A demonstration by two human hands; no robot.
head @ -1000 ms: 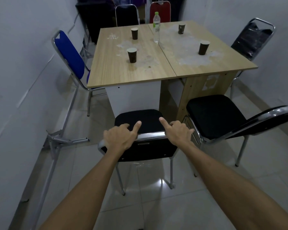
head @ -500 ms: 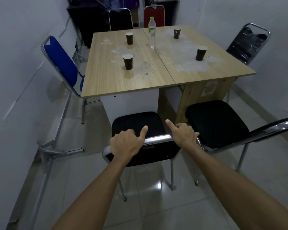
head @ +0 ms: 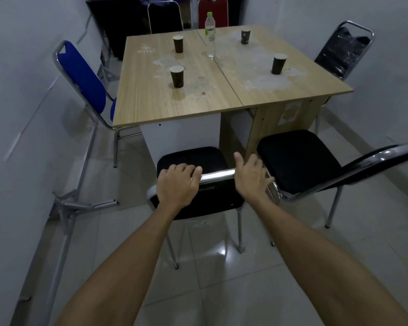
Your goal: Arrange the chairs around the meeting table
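Observation:
A black chair (head: pixel 191 158) with a chrome frame stands in front of me, its seat reaching the near edge of the wooden meeting table (head: pixel 151 109). My left hand (head: pixel 176 185) is curled over the chrome top rail of its backrest. My right hand (head: pixel 252 177) lies on the right end of that rail with fingers spread and thumb lifted. A second black chair (head: pixel 297 158) stands right of it, turned at an angle. A blue chair (head: pixel 80 74) is at the table's left side and another black chair (head: pixel 344 52) at its right side.
A black chair (head: pixel 165 17) and a red chair (head: pixel 213 5) stand at the table's far side. Several paper cups (head: pixel 176 76) and a water bottle (head: pixel 210 36) are on the tabletop. A folded metal frame (head: pixel 76 203) leans along the left wall. White walls close in on both sides.
The black chair has slid forward toward the table and I have stepped closer. My left thumb has closed onto the rail; my right hand has loosened and spread its fingers.

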